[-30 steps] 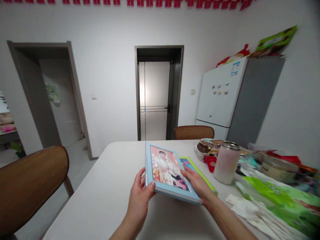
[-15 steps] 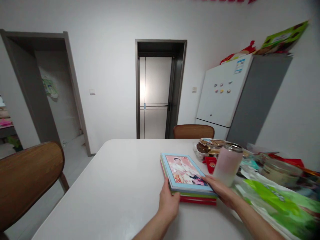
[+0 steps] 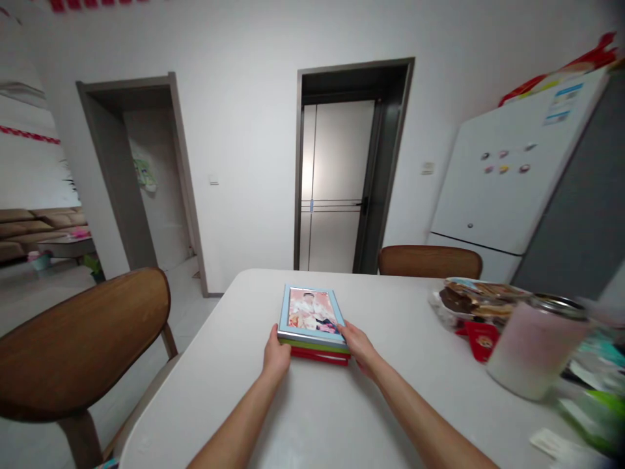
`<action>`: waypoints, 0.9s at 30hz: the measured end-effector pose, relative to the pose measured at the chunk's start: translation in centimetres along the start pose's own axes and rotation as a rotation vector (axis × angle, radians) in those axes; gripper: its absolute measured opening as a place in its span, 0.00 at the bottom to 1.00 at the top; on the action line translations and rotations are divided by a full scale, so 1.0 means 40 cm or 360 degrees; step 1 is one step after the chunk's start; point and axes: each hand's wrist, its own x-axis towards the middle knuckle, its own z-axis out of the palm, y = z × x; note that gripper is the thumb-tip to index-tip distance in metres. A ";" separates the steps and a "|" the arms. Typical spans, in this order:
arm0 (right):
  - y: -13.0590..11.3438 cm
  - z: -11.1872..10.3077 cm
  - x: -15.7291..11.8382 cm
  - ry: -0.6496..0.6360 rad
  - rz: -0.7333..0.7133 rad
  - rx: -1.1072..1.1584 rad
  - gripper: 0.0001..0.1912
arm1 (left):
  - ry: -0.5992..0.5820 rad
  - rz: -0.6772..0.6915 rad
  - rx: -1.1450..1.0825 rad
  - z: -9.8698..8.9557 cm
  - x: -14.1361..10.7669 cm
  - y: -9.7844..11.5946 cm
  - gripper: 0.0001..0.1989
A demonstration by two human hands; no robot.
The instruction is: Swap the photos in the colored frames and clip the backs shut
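A light-blue picture frame with a pink photo of a person lies on top of a small stack. Beneath it show a green layer and red layers, whose kind I cannot make out. My left hand grips the stack's left near corner, with the thumb along the front edge. On the opposite side, my right hand clasps the right near corner, fingers resting on the blue border. The stack appears to sit flat on the white table.
At the right stand a pink-and-white tumbler, packaged food, a red packet and green plastic packaging. Wooden chairs flank the table, one at left and one behind. A white fridge stands at back right.
Both hands have moved the stack left across the table, away from the tumbler, and it now lies squarer to me. The view has turned left.
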 end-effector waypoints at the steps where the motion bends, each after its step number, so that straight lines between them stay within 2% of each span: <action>1: -0.004 0.016 0.009 -0.0005 -0.0019 -0.0011 0.15 | 0.0027 -0.0001 -0.0021 -0.011 0.007 -0.002 0.13; 4: -0.007 0.033 0.030 0.0025 -0.0058 -0.0061 0.15 | 0.0085 -0.0011 -0.0099 -0.035 0.016 -0.011 0.13; 6: -0.009 0.027 0.030 0.0126 -0.0084 -0.0112 0.18 | 0.0123 -0.0025 -0.0156 -0.052 0.014 -0.011 0.13; 8: -0.022 0.023 0.009 0.0257 -0.0142 -0.0164 0.25 | 0.0154 -0.0027 -0.0217 -0.069 0.003 0.005 0.13; 10: -0.056 0.031 -0.036 0.0315 -0.0244 -0.0201 0.33 | 0.0142 0.0008 -0.0297 -0.079 -0.023 0.046 0.14; 12: -0.112 0.051 -0.101 0.0215 -0.0393 -0.0119 0.37 | 0.0050 0.0085 -0.0404 -0.077 -0.063 0.110 0.25; 14: -0.182 0.074 -0.172 -0.0095 -0.0602 0.0328 0.39 | -0.0103 0.0184 -0.0528 -0.065 -0.112 0.188 0.32; 16: -0.248 0.087 -0.232 -0.0329 -0.0661 0.0740 0.41 | -0.0283 0.0286 -0.0657 -0.053 -0.161 0.261 0.35; 17: -0.274 0.088 -0.255 -0.0406 -0.0650 0.0885 0.41 | -0.0468 0.0394 -0.0824 -0.049 -0.182 0.289 0.37; 19: -0.306 0.084 -0.286 -0.0493 -0.0595 0.1061 0.41 | -0.0682 0.0498 -0.0990 -0.047 -0.215 0.323 0.40; 21: -0.311 0.078 -0.300 -0.0515 -0.0522 0.1122 0.41 | -0.0758 0.0504 -0.1058 -0.049 -0.232 0.328 0.41; 23: -0.298 0.077 -0.302 -0.0493 -0.0446 0.1169 0.38 | -0.0723 0.0379 -0.1073 -0.051 -0.236 0.314 0.40; 24: -0.288 0.078 -0.300 -0.0479 -0.0390 0.1206 0.33 | -0.0692 0.0285 -0.1074 -0.051 -0.234 0.305 0.38; 26: -0.268 0.084 -0.290 -0.0470 -0.0223 0.1284 0.16 | -0.0642 0.0078 -0.1048 -0.050 -0.224 0.286 0.27; 27: -0.259 0.087 -0.284 -0.0482 -0.0128 0.1305 0.11 | -0.0640 -0.0020 -0.1025 -0.050 -0.218 0.280 0.21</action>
